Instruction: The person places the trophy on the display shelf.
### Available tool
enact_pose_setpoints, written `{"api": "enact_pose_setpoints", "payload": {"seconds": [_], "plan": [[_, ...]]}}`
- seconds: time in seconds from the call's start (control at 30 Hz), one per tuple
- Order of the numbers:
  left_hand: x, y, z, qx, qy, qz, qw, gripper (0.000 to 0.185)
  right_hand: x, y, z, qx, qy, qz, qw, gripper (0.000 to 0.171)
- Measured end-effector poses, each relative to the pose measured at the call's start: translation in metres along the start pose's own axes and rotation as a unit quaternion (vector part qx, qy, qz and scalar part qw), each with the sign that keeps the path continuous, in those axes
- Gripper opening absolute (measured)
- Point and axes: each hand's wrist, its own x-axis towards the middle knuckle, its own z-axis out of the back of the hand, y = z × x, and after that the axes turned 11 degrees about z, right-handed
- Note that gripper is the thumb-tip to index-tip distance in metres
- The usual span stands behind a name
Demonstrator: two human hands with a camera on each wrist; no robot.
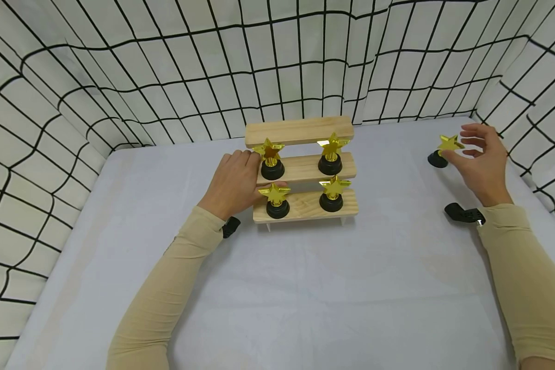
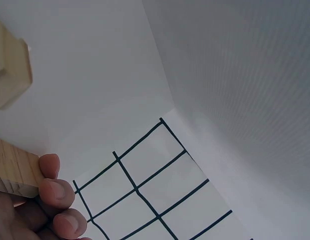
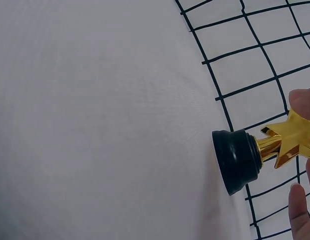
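A wooden three-step display stand sits at the back middle of the table. My left hand grips the left end of its middle step, fingertips curled at the wood's edge in the left wrist view. On the middle step stand two gold star trophies with black bases, a left one and a right one. The bottom step bears a left trophy and a right trophy. At the far right, my right hand pinches the star of another trophy between thumb and fingers.
White cloth covers the table. Black-lined white grid walls rise behind it and on both sides, with the right wall close beside my right hand. The stand's top step is a bare plank. Black wrist mounts protrude from my sleeves.
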Motion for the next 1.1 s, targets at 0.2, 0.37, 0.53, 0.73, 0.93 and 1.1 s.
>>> {"api": "enact_pose_setpoints", "payload": {"seconds": [0.2, 0.37, 0.53, 0.73, 0.93, 1.1], "plan": [[0.000, 0.000, 0.000, -0.001, -0.010, -0.006, 0.9999, 0.086, 0.001, -0.004, -0.001, -0.025, 0.025, -0.001, 0.999, 0.061], [0.001, 0.000, -0.001, -0.007, -0.013, -0.015, 0.9998, 0.100, 0.002, -0.006, -0.001, -0.016, 0.036, 0.002, 0.999, 0.062], [0.002, -0.001, 0.000, -0.011, 0.000, -0.004, 0.9999, 0.082, 0.001, -0.007, -0.001, -0.013, 0.050, 0.001, 0.999, 0.063], [0.003, -0.001, -0.001, -0.006, -0.002, -0.003, 1.0000, 0.077, 0.000, -0.012, -0.003, -0.012, 0.062, 0.001, 0.998, 0.065], [0.003, -0.002, -0.001, -0.017, -0.002, 0.002, 0.9998, 0.074, 0.000, -0.016, -0.005, -0.008, 0.069, 0.008, 0.998, 0.070], [0.002, -0.002, -0.001, -0.011, -0.001, 0.000, 0.9999, 0.077, -0.002, -0.017, -0.005, -0.007, 0.076, 0.000, 0.997, 0.074]]}}
